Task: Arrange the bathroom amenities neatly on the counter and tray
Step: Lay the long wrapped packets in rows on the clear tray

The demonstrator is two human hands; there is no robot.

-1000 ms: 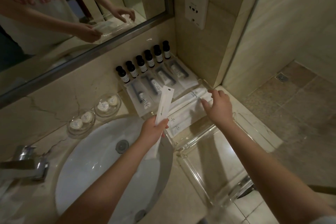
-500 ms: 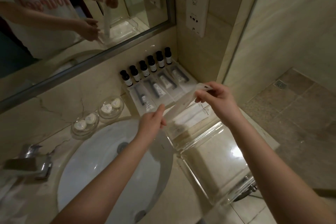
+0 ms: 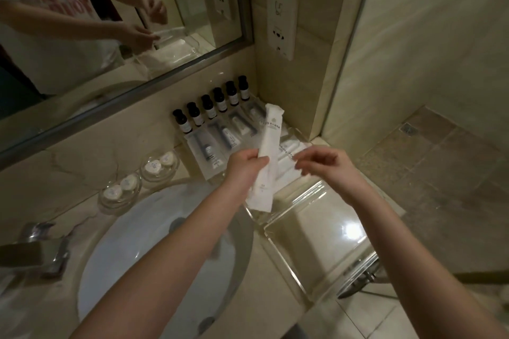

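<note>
White packet (image 3: 268, 157) upright, pinched in left hand (image 3: 242, 166) above clear tray (image 3: 316, 245); right hand (image 3: 325, 170) loose-fingered, empty, just beside. Risk: 1-handed grip slips, drops packet into sink (image 3: 154, 250).

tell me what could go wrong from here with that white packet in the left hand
1. The left hand holds the long white packet above the gap between the sink basin and the clear tray; if the grip slips, it may drop into the basin.
2. The packet's top end is close in front of the row of small dark-capped bottles; swinging it back could topple one.
3. The right hand hovers open over the packets already in the tray and could knock them askew.
</note>
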